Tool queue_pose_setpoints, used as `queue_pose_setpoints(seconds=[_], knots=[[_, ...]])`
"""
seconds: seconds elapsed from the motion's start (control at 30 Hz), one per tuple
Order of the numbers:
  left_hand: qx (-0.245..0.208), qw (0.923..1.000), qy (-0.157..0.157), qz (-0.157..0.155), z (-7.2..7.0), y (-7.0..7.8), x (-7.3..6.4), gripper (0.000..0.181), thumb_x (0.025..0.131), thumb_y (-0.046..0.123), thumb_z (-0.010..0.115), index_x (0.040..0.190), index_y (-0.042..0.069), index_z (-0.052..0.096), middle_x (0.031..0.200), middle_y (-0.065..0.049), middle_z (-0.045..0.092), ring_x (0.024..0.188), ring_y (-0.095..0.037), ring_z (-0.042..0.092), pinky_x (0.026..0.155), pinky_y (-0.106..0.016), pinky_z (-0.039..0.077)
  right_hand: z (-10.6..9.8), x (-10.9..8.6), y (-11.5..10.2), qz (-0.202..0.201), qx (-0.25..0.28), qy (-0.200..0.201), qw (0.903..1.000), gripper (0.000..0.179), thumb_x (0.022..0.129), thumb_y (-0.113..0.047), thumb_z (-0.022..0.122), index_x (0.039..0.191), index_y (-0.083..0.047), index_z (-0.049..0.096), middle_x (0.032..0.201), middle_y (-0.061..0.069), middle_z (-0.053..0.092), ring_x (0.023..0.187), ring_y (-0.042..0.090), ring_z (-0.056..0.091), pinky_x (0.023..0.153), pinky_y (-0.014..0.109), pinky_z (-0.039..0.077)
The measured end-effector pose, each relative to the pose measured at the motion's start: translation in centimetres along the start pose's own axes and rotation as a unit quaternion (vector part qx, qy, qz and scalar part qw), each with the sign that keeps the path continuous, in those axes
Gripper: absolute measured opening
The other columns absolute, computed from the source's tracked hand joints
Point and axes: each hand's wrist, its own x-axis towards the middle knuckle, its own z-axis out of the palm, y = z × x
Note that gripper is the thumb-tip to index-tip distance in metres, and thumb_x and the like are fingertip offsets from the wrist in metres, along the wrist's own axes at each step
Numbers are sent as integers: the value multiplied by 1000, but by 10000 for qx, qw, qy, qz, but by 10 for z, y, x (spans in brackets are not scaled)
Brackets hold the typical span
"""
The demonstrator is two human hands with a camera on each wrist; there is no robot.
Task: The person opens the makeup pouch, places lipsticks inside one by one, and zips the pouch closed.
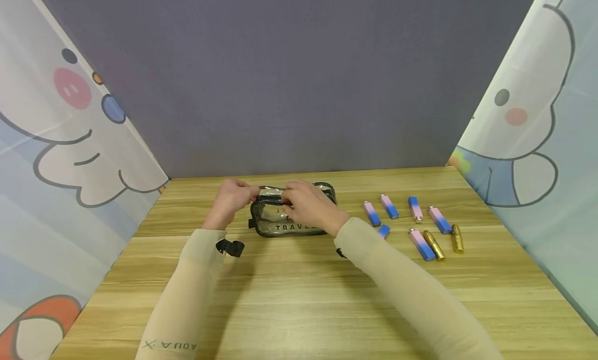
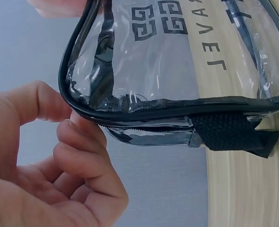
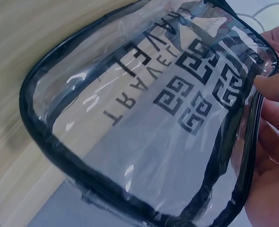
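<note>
A clear plastic zip pouch point(image 1: 268, 217) with black piping and the word TRAVEL stands upright on the table near its back edge. My left hand point(image 1: 232, 198) pinches its upper left corner between thumb and fingers, at the end of the zipper side in the left wrist view. My right hand point(image 1: 312, 205) holds the top edge around the middle, fingers bent over the black trim. In the right wrist view, the pouch point(image 3: 144, 146) shows only table and backdrop through its clear walls. A black side tab point(image 2: 227, 132) hangs from its end.
Several pink-and-blue tubes point(image 1: 439, 220) and two gold bullet-shaped tubes point(image 1: 457, 239) lie on the wooden table point(image 1: 289, 308) to the right. One blue-ended tube point(image 1: 384, 231) is partly hidden by my right sleeve. A grey panel point(image 1: 299, 90) rises behind the table.
</note>
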Motion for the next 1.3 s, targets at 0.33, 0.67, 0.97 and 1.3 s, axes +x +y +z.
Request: queue_pose_setpoints(seconds=[0.33,0.67,0.97,1.3], knots=[[-28,9998,-175,-81,-1,0,1,31,97,25,63,113,-1,71,118,-19,66,110,-35,57,90,-43,46,-4,-15,13,-103,-360,298,9989,14,95,-20,72,104,-10,77,103,1,69,95,19,61,90,35,50],[90,9998,-158,-44,1,3,2,24,95,23,65,100,1,73,107,-14,66,90,-25,54,73,-36,42,-2,-18,18,-190,23,355,9992,12,96,-17,72,103,-10,78,101,1,68,95,18,59,89,35,49],[810,9967,-43,38,3,13,1,22,91,26,67,82,7,73,88,-7,67,68,-20,43,61,-36,36,1,-16,18,-293,260,522,9979,9,93,-14,75,100,-10,79,97,0,66,92,17,57,86,34,49],[1404,9901,34,32,8,26,0,25,91,29,70,77,9,75,90,-6,69,67,-20,45,57,-35,37,0,-16,15,-280,174,517,9981,9,93,-14,75,100,-10,79,98,0,66,92,18,57,85,35,49]])
